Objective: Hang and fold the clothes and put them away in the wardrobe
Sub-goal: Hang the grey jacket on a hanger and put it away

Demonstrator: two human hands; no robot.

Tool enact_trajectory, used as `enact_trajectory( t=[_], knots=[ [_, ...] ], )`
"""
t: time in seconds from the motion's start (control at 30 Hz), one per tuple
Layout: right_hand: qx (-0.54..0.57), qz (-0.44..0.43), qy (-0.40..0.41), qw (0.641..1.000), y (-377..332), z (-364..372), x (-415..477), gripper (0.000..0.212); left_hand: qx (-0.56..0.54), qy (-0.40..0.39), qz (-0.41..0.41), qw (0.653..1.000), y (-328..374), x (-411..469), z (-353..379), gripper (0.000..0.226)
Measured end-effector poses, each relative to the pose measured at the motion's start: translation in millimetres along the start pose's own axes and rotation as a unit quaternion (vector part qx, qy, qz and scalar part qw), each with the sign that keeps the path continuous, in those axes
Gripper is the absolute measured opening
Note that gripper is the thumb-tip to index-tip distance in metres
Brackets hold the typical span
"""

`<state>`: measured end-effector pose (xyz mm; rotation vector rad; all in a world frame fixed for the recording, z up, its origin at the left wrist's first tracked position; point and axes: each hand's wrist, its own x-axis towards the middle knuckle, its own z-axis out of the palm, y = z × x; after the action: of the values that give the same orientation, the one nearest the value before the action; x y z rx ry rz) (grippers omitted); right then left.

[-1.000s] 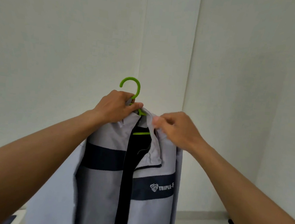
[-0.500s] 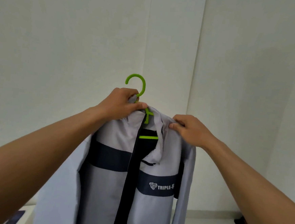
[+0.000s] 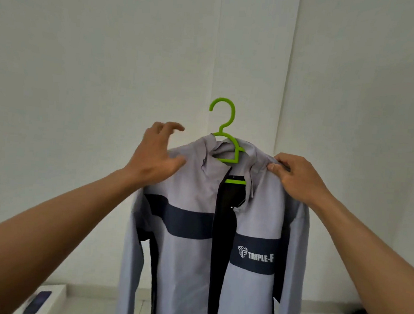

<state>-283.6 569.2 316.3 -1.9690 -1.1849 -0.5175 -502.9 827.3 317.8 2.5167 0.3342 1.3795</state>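
Letting go of the hanger (image 3: 224, 133), the left hand (image 3: 157, 156) now has an open grip and only rests on the jacket (image 3: 193, 255) shoulder. The right hand (image 3: 296, 176) pinches the other shoulder, holding the jacket up; it looks seated, ready for the wardrobe.

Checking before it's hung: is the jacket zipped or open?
Open: the jacket fronts part down the middle, exposing dark lining and the green hanger bar.

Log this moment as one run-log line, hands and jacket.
left hand: open by shoulder | right hand: pinching shoulder | jacket: on green hanger, unzipped
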Motion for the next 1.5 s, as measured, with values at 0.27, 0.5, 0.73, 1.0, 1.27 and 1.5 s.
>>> enact_trajectory(
  t=[0.27,0.5,0.73,1.0,1.27,1.5],
  knots=[
    [0.049,0.008,-0.019,0.999,17.0,-14.9,-2.8,0.036,0.109,-0.210,-0.112,0.965,-40.8,21.5,-31.3,0.051],
    [0.076,0.007,-0.018,0.997,14.9,-20.0,-1.7,0.036,0.104,-0.290,-0.103,0.946,-4.4,33.4,-37.8,0.041],
    [0.030,-0.022,-0.076,0.996,1.1,-17.5,1.5,0.027,-0.066,-0.285,-0.071,0.954,20.7,26.7,-7.6,0.030],
    [-0.025,-0.056,-0.127,0.990,-24.4,-0.7,-0.4,0.031,-0.109,-0.266,-0.082,0.954,34.3,30.2,2.2,0.033],
    [0.064,-0.043,-0.023,0.997,-9.9,-5.3,-7.2,0.030,-0.029,-0.245,-0.129,0.961,37.1,33.7,-14.9,0.019],
    [0.074,-0.041,-0.029,0.996,-7.8,-0.3,-4.9,0.028,-0.106,-0.234,-0.102,0.961,40.8,34.0,-6.3,0.029]
  ],
)
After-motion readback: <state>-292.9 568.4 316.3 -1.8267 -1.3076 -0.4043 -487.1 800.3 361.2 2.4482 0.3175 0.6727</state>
